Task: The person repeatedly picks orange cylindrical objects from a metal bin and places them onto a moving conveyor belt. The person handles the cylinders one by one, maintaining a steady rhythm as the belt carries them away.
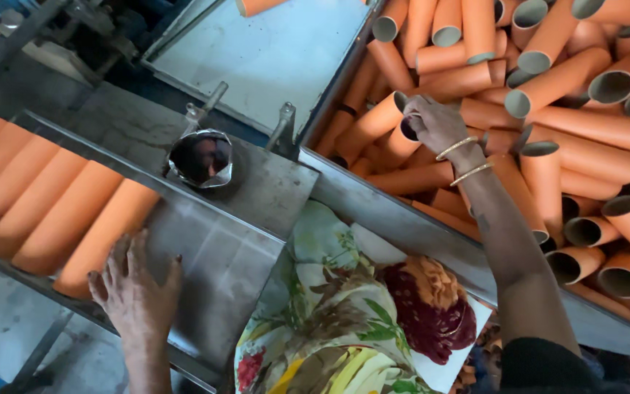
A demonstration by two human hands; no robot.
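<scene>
While my right hand [435, 124] reaches out into the heaped bin of orange cardboard tubes [585, 153], my left hand [136, 292] lies flat and spread on the grey metal worktop [220, 255], holding nothing. Its fingertips touch the near end of the rightmost tube in the row of orange tubes lying side by side on the sloping metal tray [45, 204]. That row holds about five tubes, packed against one another and slanting the same way, so I judge that much of the work is laid out already; the bin to my right is still piled high, which tells me a great deal is left to handle.

My right hand is curled over the open mouth of one orange tube [373, 124] that lies on top of the heap near the bin's left wall. The fingers close around the rim, and I would call it a grip on that tube's end, though the palm hides just how the fingers sit. Two thin gold bangles [464, 159] ring that wrist.

Between my two hands, on the worktop, stands a shiny round metal cup-like fitting [200, 157] with two small upright posts just behind it; it is apart from both hands and carries no tube. Below, my flowered cloth [344, 306] covers my lap, just beside the worktop's edge. The grasped tube lies well apart from the laid-out row, across the steel rim of the bin [402, 219].
</scene>
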